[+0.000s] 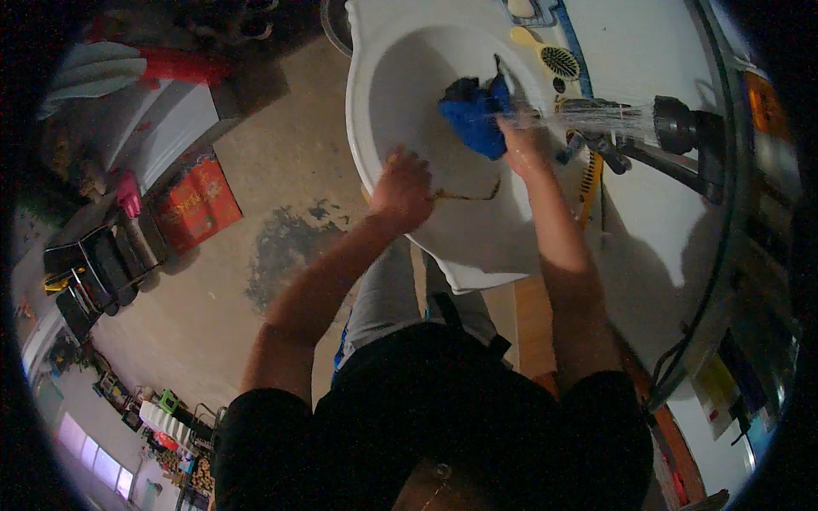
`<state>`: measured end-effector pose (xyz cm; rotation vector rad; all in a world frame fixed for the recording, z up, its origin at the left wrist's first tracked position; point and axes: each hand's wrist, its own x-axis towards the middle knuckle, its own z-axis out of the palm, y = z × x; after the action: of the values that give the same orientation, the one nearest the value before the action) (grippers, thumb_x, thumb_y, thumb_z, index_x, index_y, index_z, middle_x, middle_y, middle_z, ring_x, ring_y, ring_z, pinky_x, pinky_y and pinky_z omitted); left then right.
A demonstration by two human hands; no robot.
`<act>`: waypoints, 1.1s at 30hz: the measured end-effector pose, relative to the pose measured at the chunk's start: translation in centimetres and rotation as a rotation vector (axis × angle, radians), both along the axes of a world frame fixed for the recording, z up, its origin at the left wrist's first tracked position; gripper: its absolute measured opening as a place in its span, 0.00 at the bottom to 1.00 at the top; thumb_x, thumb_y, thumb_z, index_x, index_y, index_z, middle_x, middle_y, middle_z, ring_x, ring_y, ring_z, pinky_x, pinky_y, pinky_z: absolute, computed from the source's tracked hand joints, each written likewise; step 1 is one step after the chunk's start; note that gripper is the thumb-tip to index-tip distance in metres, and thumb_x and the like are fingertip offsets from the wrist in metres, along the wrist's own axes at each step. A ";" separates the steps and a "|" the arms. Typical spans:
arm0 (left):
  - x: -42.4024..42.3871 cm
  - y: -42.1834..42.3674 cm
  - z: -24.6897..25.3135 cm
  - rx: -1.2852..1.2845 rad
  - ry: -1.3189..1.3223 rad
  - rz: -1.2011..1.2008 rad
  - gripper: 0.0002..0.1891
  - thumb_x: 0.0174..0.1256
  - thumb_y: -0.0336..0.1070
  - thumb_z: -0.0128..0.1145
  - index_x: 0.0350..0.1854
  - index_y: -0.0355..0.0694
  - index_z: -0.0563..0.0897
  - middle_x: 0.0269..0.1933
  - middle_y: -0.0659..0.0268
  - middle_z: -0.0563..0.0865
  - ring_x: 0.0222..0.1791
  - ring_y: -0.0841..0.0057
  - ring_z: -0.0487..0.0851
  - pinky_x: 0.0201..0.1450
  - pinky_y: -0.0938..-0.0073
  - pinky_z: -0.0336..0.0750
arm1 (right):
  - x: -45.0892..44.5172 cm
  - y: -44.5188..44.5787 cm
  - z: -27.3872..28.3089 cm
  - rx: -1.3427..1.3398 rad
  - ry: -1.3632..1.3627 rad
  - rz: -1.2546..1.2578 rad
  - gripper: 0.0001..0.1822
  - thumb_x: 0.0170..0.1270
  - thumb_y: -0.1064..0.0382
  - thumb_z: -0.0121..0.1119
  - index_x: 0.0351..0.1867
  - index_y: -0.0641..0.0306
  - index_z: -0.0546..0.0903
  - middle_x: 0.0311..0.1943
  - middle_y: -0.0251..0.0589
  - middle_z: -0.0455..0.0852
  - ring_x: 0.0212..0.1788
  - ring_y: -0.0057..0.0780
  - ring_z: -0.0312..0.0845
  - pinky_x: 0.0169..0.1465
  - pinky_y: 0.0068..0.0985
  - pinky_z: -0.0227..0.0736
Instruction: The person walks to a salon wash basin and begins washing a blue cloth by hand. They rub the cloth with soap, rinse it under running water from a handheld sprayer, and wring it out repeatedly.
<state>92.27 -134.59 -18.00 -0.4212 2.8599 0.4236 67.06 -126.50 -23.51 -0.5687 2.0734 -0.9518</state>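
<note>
A white washbasin [441,239] lies before me. My right hand [527,147] grips a blue and black cloth item [473,121] over the bowl, by its right side. Water from a black spray head [671,124] streams across my right fingers and the cloth. My left hand [404,191], its fingers curled, is over the basin's left side. A thin brown line [470,197] runs from beside my left hand across the bowl. I cannot tell whether it is a held thing or a mark on the basin.
A yellow hairbrush [556,61], a yellow comb [589,182] and a soap dish [533,9] lie along the basin's right ledge. A black faucet arm [664,163] reaches in from the right. On the floor at left are a red box [201,198] and a black folded chair or cart [96,268].
</note>
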 end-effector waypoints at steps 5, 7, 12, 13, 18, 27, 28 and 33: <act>-1.9 2.2 0.0 0.461 -0.110 0.237 0.18 0.61 0.41 0.50 0.51 0.39 0.77 0.56 0.56 0.76 0.56 0.61 0.74 0.62 0.60 0.65 | 2.8 0.1 -3.1 0.034 0.894 0.291 0.28 0.63 0.56 0.54 0.65 0.58 0.66 0.61 0.46 0.70 0.62 0.45 0.66 0.62 0.36 0.63; -1.7 2.1 -5.5 0.302 0.261 0.297 0.20 0.63 0.38 0.48 0.56 0.37 0.73 0.57 0.53 0.75 0.53 0.57 0.75 0.57 0.60 0.69 | 3.7 -0.1 -6.4 0.262 1.154 0.478 0.28 0.63 0.55 0.54 0.64 0.57 0.66 0.62 0.46 0.69 0.64 0.44 0.65 0.63 0.38 0.62; -2.4 -1.0 -10.6 0.144 0.508 0.364 0.27 0.65 0.37 0.47 0.66 0.35 0.61 0.59 0.49 0.73 0.50 0.50 0.76 0.51 0.56 0.73 | 3.7 0.0 -2.6 -0.007 0.948 0.650 0.30 0.62 0.54 0.53 0.67 0.52 0.64 0.66 0.49 0.62 0.64 0.48 0.63 0.63 0.44 0.61; -2.5 -1.4 -10.1 0.228 0.506 0.363 0.28 0.66 0.38 0.47 0.67 0.35 0.60 0.59 0.50 0.73 0.49 0.50 0.76 0.51 0.56 0.73 | 3.0 -0.5 -1.3 -0.040 0.904 0.500 0.30 0.62 0.54 0.55 0.66 0.54 0.65 0.65 0.51 0.63 0.65 0.48 0.62 0.63 0.42 0.61; -6.2 -0.9 -4.8 1.116 0.237 0.734 0.25 0.69 0.50 0.47 0.61 0.38 0.65 0.56 0.55 0.75 0.44 0.60 0.78 0.50 0.61 0.73 | 7.6 -3.5 3.2 0.502 0.406 0.205 0.27 0.66 0.49 0.48 0.63 0.59 0.68 0.56 0.56 0.73 0.55 0.48 0.72 0.50 0.45 0.70; -10.4 -5.0 -5.1 2.089 0.188 1.113 0.26 0.64 0.62 0.51 0.44 0.41 0.77 0.39 0.61 0.82 0.39 0.68 0.79 0.46 0.68 0.74 | 11.6 -3.5 9.1 -0.127 0.256 0.016 0.18 0.65 0.52 0.56 0.45 0.66 0.74 0.39 0.54 0.81 0.41 0.52 0.77 0.45 0.36 0.70; -10.2 -4.7 -4.9 2.016 0.203 1.064 0.26 0.64 0.62 0.52 0.44 0.40 0.77 0.40 0.60 0.82 0.39 0.68 0.79 0.47 0.68 0.74 | 11.7 -3.5 9.0 -0.142 0.260 0.041 0.17 0.65 0.52 0.56 0.44 0.65 0.74 0.38 0.54 0.82 0.40 0.51 0.78 0.44 0.37 0.70; -8.2 -1.9 -8.0 0.930 0.090 0.507 0.21 0.68 0.52 0.50 0.51 0.38 0.78 0.47 0.58 0.83 0.46 0.69 0.80 0.50 0.71 0.73 | 9.2 -2.3 2.5 -0.045 0.372 0.050 0.17 0.67 0.51 0.52 0.42 0.65 0.77 0.38 0.54 0.82 0.41 0.52 0.78 0.43 0.39 0.70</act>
<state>84.10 -136.49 -26.00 -0.9079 2.2253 1.7583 76.25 -128.80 -21.04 -0.8721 2.3544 -0.9185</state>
